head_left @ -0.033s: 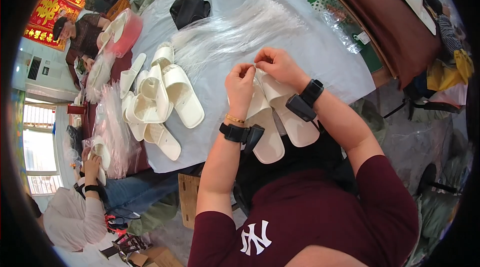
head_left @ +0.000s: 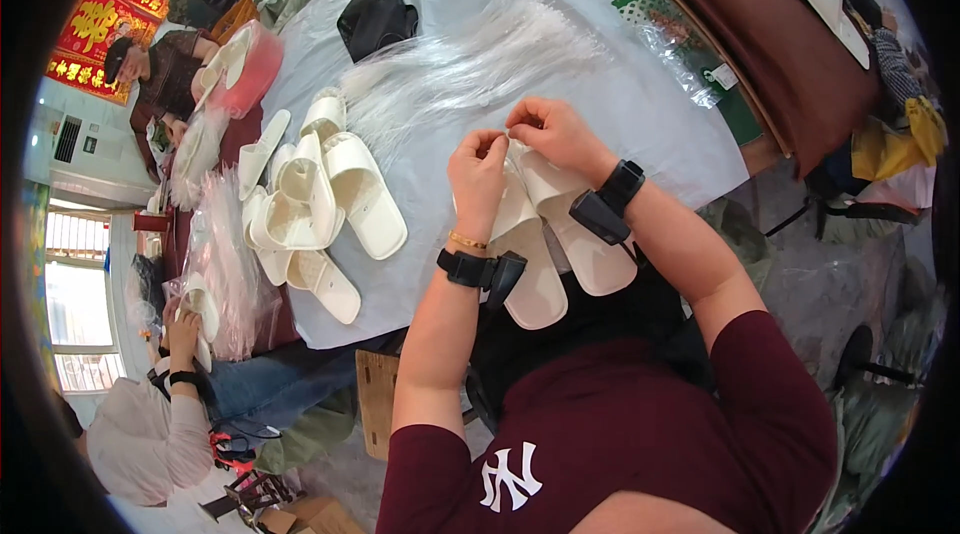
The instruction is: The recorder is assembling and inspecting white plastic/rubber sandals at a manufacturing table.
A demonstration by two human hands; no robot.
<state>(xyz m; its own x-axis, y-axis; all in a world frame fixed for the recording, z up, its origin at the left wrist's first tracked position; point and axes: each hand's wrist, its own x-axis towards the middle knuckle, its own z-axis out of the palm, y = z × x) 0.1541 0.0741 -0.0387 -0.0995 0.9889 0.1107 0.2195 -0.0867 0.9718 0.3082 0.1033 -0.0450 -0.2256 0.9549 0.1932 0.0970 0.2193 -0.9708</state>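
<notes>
A pair of cream open-toe slippers lies side by side at the table's near edge, the left slipper (head_left: 535, 284) and the right slipper (head_left: 603, 259) with their wide ends toward me. Over the far ends of the pair, my left hand (head_left: 476, 179) is closed, thumb against the curled fingers. My right hand (head_left: 558, 139) meets it there in a pinch, the fingertips of both almost touching. Whatever lies between the fingers is too small to make out. Beyond my hands, thin clear plastic strands (head_left: 480, 54) spread over the white table sheet (head_left: 640, 99).
Left of my hands is a heap of cream slippers (head_left: 368, 196). A black bag (head_left: 378, 24) stands farther back. At the left, co-workers handle slippers beside clear plastic bags (head_left: 228, 264). On the right are a brown covered surface (head_left: 790, 64) and a stool leg (head_left: 858, 359).
</notes>
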